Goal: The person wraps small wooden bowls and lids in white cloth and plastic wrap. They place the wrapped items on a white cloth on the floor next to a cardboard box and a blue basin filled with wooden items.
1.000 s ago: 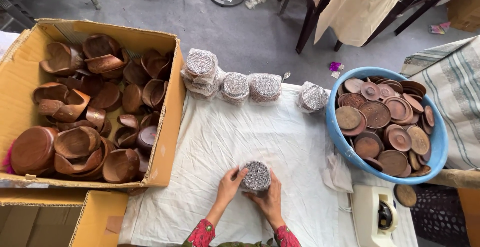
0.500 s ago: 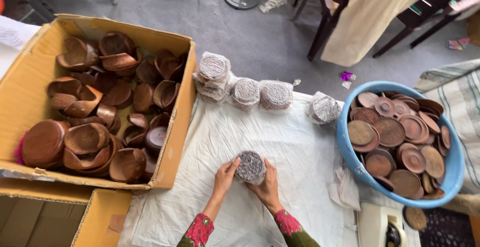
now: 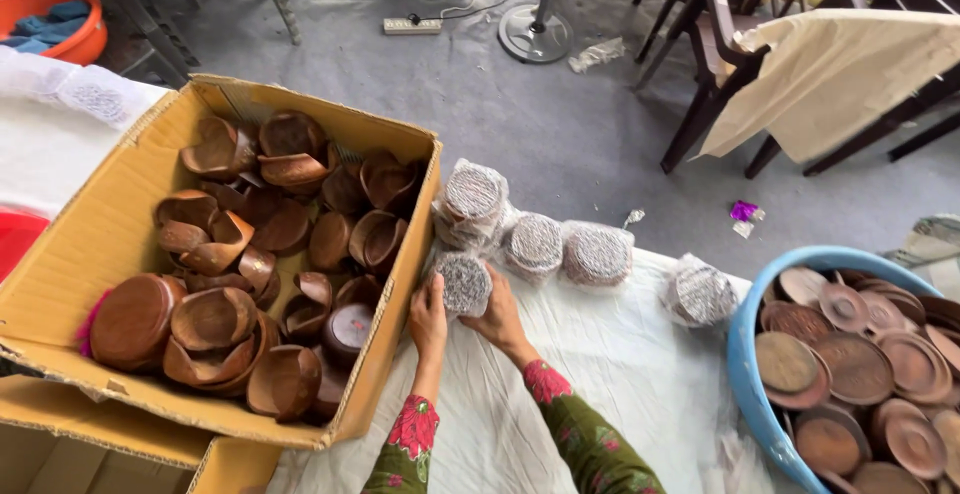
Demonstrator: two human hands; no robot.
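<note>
Both hands, the left hand and the right hand, clasp one wrapped stack on the white cloth, beside the cardboard box full of brown wooden bowls. Four wrapped stacks already lie behind; many loose plates wait in the blue tub.

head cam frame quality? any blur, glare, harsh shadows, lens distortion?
Head view: even, diffuse daylight, only soft shadows; no glare, though the white cloth runs bright. Sharp at centre: both the left hand and right hand and the wrapped bundle they hold are crisp. Wide-angle stretch toward the edges: the cardboard box and blue basin look splayed. Slight softness at the far corners.
</note>
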